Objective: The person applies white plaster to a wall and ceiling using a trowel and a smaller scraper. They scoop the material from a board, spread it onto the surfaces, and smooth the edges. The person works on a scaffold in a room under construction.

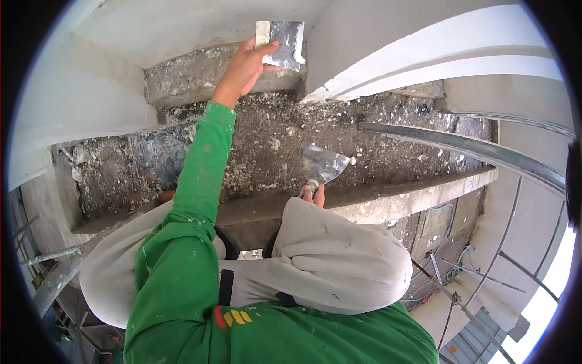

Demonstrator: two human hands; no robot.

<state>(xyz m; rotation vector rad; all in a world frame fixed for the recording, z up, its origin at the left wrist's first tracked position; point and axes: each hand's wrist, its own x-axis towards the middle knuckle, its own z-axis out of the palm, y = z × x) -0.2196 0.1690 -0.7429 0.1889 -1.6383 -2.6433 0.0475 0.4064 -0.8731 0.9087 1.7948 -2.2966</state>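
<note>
My left hand (241,68) reaches far forward, its fingers closed around a flat rectangular putty blade (287,42). The blade is dark grey with a pale strip along its left side, and white putty clings to its lower right corner. Close to my right knee, my right hand (316,195) grips the handle of a putty knife (322,162). Its broad metal blade flares outward, smeared with white, and a small blob of putty sits at the right corner. My knee hides most of that hand.
Rough, debris-strewn concrete (273,127) lies below the hands, bordered by a raised ledge (388,203). Pale walls (97,85) rise ahead and left; a curved white edge (436,48) sweeps right. A metal rail (473,145) and scaffold bars (503,236) stand at the right, above a lower level.
</note>
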